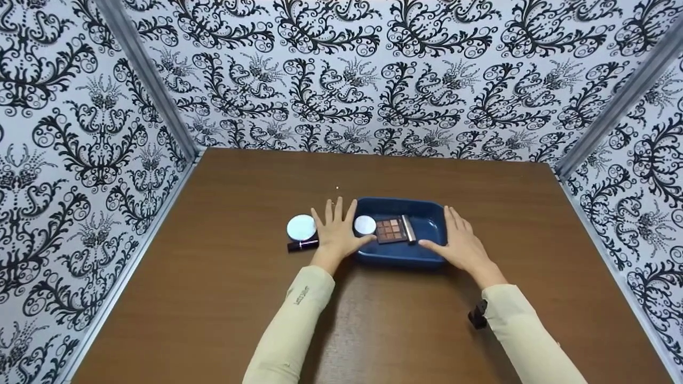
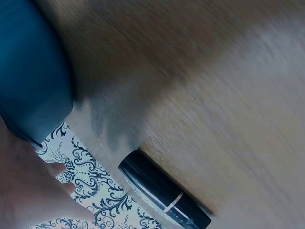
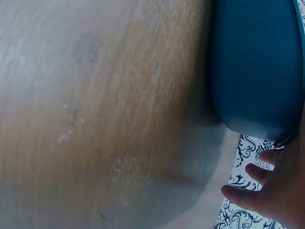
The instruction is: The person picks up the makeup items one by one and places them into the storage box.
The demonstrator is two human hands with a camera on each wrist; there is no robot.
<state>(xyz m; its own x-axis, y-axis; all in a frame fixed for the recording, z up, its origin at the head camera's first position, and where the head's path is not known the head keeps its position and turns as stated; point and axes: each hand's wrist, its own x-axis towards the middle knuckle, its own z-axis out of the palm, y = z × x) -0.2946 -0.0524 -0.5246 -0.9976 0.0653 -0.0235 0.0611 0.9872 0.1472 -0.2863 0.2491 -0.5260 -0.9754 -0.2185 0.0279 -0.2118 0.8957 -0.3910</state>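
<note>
A blue rectangular tray [image 1: 400, 261] sits on the table between both hands. My left hand [image 1: 337, 234] is at its left end, fingers spread and straight, thumb over the rim. At the right end my right hand [image 1: 465, 246] lies with extended fingers along the side and its thumb over the near corner. Inside the tray are a round white container [image 1: 365, 225], an eyeshadow palette [image 1: 391, 230] in brown shades and a slim metallic tube [image 1: 408, 229]. Whether either palm presses the tray is hard to tell.
Just left of my left hand lie a pale round disc-shaped item [image 1: 301, 228] and a dark lipstick-like tube [image 2: 162, 188] with a light band. The brown wooden table [image 1: 224, 298] is bordered by black-and-white patterned panels [image 1: 341, 80] at the back and sides.
</note>
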